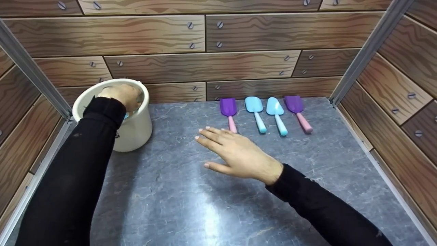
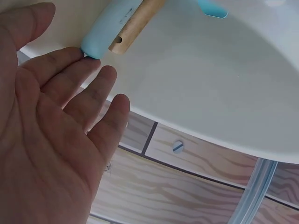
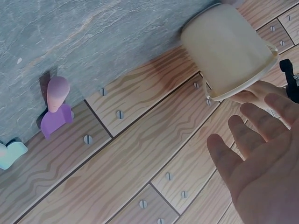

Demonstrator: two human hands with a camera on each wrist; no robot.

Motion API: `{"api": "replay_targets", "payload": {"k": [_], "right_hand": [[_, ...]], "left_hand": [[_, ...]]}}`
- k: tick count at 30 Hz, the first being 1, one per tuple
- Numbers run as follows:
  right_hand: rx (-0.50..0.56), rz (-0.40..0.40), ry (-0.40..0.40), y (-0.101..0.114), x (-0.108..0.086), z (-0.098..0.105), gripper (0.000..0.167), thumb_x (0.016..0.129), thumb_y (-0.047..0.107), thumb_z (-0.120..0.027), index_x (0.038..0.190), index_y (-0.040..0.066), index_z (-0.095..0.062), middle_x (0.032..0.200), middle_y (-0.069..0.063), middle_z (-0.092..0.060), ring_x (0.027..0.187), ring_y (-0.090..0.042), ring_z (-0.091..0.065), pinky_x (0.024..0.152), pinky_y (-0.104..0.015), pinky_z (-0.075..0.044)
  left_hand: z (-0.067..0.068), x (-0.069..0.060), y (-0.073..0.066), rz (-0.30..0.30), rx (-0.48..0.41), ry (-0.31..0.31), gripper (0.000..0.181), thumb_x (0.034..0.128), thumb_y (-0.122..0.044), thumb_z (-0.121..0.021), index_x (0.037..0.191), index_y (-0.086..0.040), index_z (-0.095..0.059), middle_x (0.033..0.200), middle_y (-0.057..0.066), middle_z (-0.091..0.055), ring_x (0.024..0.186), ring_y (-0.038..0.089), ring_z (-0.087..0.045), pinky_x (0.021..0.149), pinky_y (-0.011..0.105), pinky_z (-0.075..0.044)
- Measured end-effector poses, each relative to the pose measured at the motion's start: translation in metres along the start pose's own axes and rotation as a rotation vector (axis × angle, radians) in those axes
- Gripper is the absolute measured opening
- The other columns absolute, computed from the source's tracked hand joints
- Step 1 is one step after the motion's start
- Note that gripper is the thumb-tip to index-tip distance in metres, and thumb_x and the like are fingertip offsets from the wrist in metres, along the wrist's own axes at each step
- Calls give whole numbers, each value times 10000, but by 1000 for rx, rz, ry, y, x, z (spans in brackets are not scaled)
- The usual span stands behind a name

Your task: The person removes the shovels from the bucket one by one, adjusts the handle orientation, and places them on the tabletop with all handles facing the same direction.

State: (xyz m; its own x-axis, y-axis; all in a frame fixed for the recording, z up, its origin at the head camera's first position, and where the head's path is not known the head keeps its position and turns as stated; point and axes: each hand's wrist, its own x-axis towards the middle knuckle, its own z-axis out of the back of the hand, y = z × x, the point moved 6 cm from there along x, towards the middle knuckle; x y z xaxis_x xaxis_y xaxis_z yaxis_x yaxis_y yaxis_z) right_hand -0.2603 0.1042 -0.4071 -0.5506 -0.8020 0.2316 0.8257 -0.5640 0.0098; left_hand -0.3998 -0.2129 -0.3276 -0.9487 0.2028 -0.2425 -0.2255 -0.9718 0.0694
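Observation:
My left hand point(image 1: 121, 95) reaches down into a cream bucket point(image 1: 134, 133) at the left. In the left wrist view its fingers point(image 2: 93, 91) are extended, and the fingertips touch or nearly touch the end of a light blue handle point(image 2: 103, 32). Beside that handle lies a wooden handle point(image 2: 135, 27) with a hole in its end. What these handles belong to is hidden. My right hand point(image 1: 239, 153) hovers over the table with fingers spread, holding nothing. Just beyond it lies a purple toy shovel point(image 1: 228, 106) with a pink handle.
Right of that shovel lie two light blue shovels point(image 1: 254, 104) point(image 1: 275, 106) and another purple shovel point(image 1: 294, 103), in a row by the back wall. A bright blue piece point(image 2: 214, 8) shows inside the bucket. Wood-patterned panels point(image 1: 153, 34) enclose the grey marbled table point(image 1: 170, 198).

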Motion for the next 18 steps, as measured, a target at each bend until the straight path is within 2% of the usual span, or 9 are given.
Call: {"api": "replay_targets", "payload": {"k": [1, 4, 8, 11, 13, 15, 18], "right_hand": [[2, 1, 1, 0, 0, 0, 771, 1214, 585, -582, 1818, 129, -438, 1862, -149, -494, 1730, -353, -507, 1432, -562, -452], [8, 2, 5, 1, 1, 0, 774, 1212, 584, -587, 1820, 129, -435, 1866, -150, -488, 1736, -353, -498, 1434, -566, -449], [10, 0, 14, 1, 1, -1, 771, 1212, 586, -586, 1821, 138, -435, 1866, -150, -489, 1741, -347, -492, 1438, -557, -444], [11, -6, 20, 0, 0, -3, 768, 1211, 582, -591, 1820, 140, -438, 1868, -147, -488, 1742, -343, -491, 1435, -560, -450], [14, -7, 21, 0, 1, -4, 766, 1209, 577, -599, 1817, 138, -444, 1866, -148, -490, 1740, -345, -495, 1426, -573, -461], [19, -9, 21, -1, 1, -4, 764, 1206, 572, -607, 1813, 136, -451, 1867, -147, -490, 1737, -347, -499, 1418, -583, -471], [24, -8, 19, 0, 1, -5, 760, 1204, 568, -614, 1807, 130, -463, 1869, -142, -486, 1731, -354, -508, 1416, -585, -473]], "left_hand": [[-1, 2, 1, 4, -3, 1, 159, 1082, -179, -645, 1044, -32, -694, 1381, 312, -756, 1291, 594, -748, 1096, 849, -617], [-16, 27, 17, 1, -1, -25, 131, 1054, -196, -675, 1008, -77, -701, 1353, 289, -773, 1254, 591, -756, 1046, 860, -628], [-46, 79, 50, -23, 17, -69, 145, 1044, -270, -709, 960, -152, -720, 1274, 219, -811, 1188, 497, -790, 969, 857, -647], [-56, 99, 60, -62, 33, -96, 134, 1035, -235, -713, 921, -166, -699, 1124, 169, -812, 1055, 401, -793, 924, 805, -674], [-54, 99, 58, -96, 44, -116, 135, 1018, -175, -707, 888, -159, -678, 1008, 128, -783, 954, 348, -759, 909, 752, -689], [-48, 92, 51, -128, 52, -140, 135, 1017, -148, -706, 883, -139, -693, 942, 113, -763, 902, 336, -735, 928, 710, -692], [-27, 61, 29, -169, 36, -171, 72, 1022, -124, -757, 1007, -65, -796, 1030, 180, -827, 988, 406, -797, 1016, 677, -685]]}}
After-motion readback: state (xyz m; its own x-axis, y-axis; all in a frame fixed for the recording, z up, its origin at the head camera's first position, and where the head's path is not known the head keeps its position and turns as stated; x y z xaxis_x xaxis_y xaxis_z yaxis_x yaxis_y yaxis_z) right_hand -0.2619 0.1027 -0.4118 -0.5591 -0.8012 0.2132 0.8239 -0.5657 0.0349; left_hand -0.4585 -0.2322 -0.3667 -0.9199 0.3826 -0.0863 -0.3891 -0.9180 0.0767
